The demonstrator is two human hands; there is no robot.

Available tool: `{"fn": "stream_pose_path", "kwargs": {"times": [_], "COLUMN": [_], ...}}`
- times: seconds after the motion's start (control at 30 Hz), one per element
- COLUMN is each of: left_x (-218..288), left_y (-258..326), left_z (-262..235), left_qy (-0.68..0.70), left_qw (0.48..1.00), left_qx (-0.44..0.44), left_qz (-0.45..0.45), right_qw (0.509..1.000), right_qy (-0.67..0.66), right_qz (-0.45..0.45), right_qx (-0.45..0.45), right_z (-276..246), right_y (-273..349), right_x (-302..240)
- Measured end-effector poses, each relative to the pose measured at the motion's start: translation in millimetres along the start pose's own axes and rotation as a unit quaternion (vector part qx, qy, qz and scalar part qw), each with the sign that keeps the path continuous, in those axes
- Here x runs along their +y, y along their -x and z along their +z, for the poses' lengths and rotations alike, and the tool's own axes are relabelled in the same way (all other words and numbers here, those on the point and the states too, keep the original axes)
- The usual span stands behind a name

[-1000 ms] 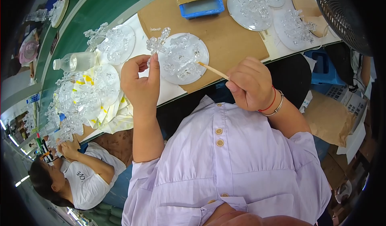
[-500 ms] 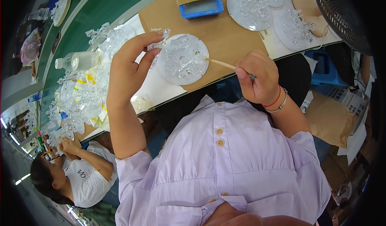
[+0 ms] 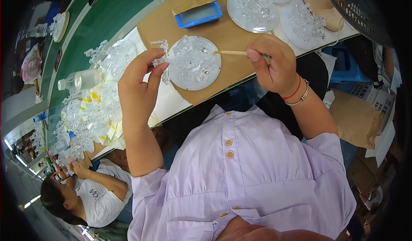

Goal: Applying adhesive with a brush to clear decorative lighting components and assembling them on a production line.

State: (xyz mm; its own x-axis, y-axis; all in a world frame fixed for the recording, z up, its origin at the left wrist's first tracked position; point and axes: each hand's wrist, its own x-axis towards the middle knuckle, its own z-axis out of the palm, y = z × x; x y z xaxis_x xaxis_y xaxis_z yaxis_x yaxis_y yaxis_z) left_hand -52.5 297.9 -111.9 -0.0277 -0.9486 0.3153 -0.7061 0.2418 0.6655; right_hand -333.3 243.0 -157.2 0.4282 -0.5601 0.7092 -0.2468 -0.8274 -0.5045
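My left hand [image 3: 141, 75] pinches a clear, knobbly plastic piece [image 3: 165, 60] between thumb and fingertips. It hangs over the left rim of a round white disc [image 3: 195, 85], which carries a cluster of clear, glassy ornaments [image 3: 193, 58]. In my right hand [image 3: 272, 63] is a slim, pale wooden brush-like stick [image 3: 234, 53], gripped near its dark end. Its brownish tip lies over the disc's right edge; whether it touches cannot be told. The disc sits on brown cardboard [image 3: 240, 67] near the table's front edge.
At the back are a blue tray [image 3: 199, 16] under a cardboard flap and more ornamented discs [image 3: 253, 20]. To the left, a clear bottle [image 3: 79, 80] lies by heaped clear pieces [image 3: 92, 116]. A black fan [image 3: 365, 13] stands far right. Another person [image 3: 98, 194] works at lower left.
The whole view has shifted slightly. The stick has gone from slanting to nearly level, its tip further up the disc's right edge. The left hand still pinches the clear piece, now turned more upright.
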Motion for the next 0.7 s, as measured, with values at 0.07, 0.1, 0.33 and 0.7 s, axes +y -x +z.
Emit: {"fn": "stream_pose_path", "kwargs": {"times": [0.07, 0.1, 0.33, 0.7], "left_x": [0.1, -0.1, -6.8, -11.9], "left_y": [-0.1, -0.1, -3.4, -1.7], "left_z": [1.6, 1.0, -4.6, -8.0], "left_qy": [0.001, 0.002, 0.027, 0.071], "left_qw": [1.0, 1.0, 0.999, 0.995], "left_qx": [0.006, 0.003, -0.036, -0.047], "left_qz": [-0.027, -0.025, -0.029, -0.056], "right_qw": [1.0, 1.0, 1.0, 0.998], "right_qy": [0.001, -0.003, -0.011, -0.026], "right_qz": [-0.001, -0.006, -0.015, -0.022], "right_qx": [0.001, -0.001, 0.013, 0.044], "right_z": [1.4, 2.6, 1.3, 3.4], "right_y": [0.1, -0.2, -3.3, 3.7], "right_x": [3.0, 3.2, -0.9, -7.1]}}
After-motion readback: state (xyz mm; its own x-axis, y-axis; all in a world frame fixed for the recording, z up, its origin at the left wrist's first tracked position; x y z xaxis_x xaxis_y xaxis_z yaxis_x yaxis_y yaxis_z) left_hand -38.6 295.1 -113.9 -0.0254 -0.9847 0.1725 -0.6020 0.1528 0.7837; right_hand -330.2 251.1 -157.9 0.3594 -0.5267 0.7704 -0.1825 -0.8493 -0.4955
